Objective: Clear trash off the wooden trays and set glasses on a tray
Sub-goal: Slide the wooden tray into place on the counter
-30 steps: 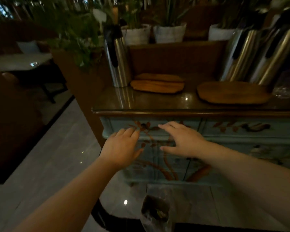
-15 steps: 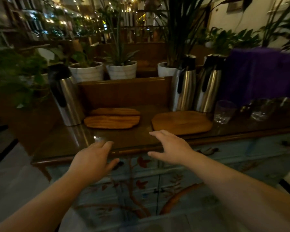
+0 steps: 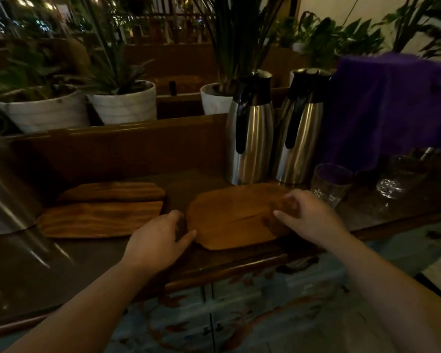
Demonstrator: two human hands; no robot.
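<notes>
A rounded wooden tray lies bare near the front of a dark sideboard top. My left hand is at the tray's left edge, thumb touching it, fingers spread. My right hand hovers over the tray's right side with fingers curved and nothing in it. Two more wooden trays lie to the left, a front one and one behind it. A clear glass stands just right of the tray, and a second glass stands further right. No trash shows on the trays in this dim light.
Two steel thermos jugs stand right behind the tray; a third jug is at the far left. A purple cloth hangs at the back right. White plant pots sit on a ledge behind.
The view has moved up and closer to the sideboard. Both hands have risen from the drawer front to the middle tray, left hand reaching its left edge, right hand over its right side.
</notes>
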